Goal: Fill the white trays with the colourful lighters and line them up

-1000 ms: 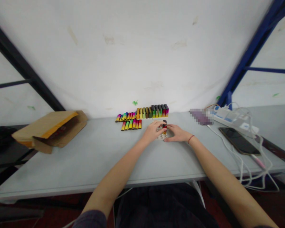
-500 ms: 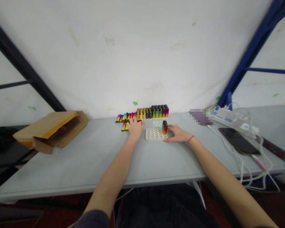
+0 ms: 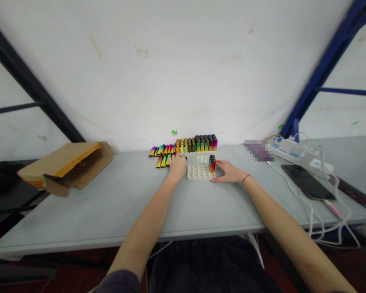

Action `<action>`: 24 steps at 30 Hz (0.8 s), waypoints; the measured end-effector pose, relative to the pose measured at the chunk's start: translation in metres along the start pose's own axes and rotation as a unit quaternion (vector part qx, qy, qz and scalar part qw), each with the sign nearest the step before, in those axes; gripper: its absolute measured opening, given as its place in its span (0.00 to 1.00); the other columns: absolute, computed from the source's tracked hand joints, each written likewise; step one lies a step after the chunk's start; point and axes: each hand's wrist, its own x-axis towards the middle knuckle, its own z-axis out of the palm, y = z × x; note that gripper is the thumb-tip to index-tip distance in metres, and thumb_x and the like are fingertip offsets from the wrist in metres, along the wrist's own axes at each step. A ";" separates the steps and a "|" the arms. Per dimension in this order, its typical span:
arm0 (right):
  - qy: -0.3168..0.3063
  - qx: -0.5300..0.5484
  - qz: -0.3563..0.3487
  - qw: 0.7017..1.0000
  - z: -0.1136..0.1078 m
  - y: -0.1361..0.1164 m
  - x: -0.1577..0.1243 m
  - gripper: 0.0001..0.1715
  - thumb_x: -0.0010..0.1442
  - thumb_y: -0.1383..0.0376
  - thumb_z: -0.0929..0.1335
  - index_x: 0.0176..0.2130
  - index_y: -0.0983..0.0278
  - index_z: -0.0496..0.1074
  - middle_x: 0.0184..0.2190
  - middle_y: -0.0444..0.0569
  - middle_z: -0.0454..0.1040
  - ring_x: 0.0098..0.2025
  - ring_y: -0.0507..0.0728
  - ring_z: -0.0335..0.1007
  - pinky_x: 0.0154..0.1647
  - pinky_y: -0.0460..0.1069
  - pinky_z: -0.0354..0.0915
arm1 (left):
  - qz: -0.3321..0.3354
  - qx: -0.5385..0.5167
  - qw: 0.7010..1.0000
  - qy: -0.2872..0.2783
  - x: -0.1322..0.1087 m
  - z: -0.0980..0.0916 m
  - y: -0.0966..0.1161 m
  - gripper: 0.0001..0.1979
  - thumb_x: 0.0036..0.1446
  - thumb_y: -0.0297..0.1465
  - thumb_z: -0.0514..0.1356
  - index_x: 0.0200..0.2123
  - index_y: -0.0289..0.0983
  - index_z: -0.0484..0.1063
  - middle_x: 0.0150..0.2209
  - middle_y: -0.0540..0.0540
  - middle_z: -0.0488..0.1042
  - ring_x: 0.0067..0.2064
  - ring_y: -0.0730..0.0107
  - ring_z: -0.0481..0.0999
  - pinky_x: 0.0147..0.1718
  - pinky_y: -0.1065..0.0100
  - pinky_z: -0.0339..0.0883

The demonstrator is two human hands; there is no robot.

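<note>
My left hand [image 3: 178, 163] is closed in a pinch beside the loose lighters, and the black end of a lighter [image 3: 186, 158] pokes out at its fingertips. Most of that lighter is hidden. Several colourful lighters [image 3: 162, 160] lie flat just to the left of this hand. To its right sits a white tray [image 3: 197, 172] with rows of round holes. A few lighters [image 3: 212, 164] stand upright at the tray's right end. My right hand [image 3: 230, 172] holds that end, thumb at the near corner and fingers close behind the standing lighters.
Against the wall, upright lighters [image 3: 206, 143] with black tops fill one block, beside yellow-topped lighters [image 3: 185, 145]. An opened cardboard envelope [image 3: 61, 165] lies at left. On the right are a phone [image 3: 306, 182], a power strip [image 3: 301, 154] and tangled white cables [image 3: 311, 211].
My left hand has drawn a little right and nearer from the loose lighters, its fingers now closed with a lighter's black end showing. My right hand stays at the tray.
</note>
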 end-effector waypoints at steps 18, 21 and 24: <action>0.000 0.002 0.000 1.000 0.000 0.000 0.000 0.53 0.50 0.39 0.77 0.63 0.69 0.72 0.64 0.68 0.71 0.66 0.77 0.68 0.70 0.68 0.60 | -0.173 -0.679 0.711 0.058 0.019 0.007 0.020 0.05 0.68 0.36 0.53 0.41 0.42 0.61 0.21 0.59 0.63 0.19 0.74 0.65 0.21 0.74 0.60; 0.002 0.003 0.000 1.000 0.001 0.001 0.001 0.53 0.50 0.39 0.77 0.63 0.68 0.72 0.64 0.67 0.71 0.65 0.77 0.68 0.70 0.69 0.60 | -0.187 -0.732 0.655 0.021 0.017 0.000 0.023 0.19 0.68 0.48 0.51 0.31 0.41 0.62 0.18 0.57 0.60 0.16 0.77 0.56 0.17 0.74 0.52; 0.006 0.007 -0.001 1.000 0.001 0.002 0.000 0.53 0.50 0.39 0.77 0.62 0.67 0.72 0.64 0.67 0.72 0.65 0.77 0.69 0.69 0.69 0.61 | -0.198 -0.753 0.628 -0.014 0.016 -0.004 0.022 0.24 0.68 0.49 0.48 0.25 0.41 0.60 0.16 0.56 0.56 0.15 0.78 0.52 0.15 0.74 0.46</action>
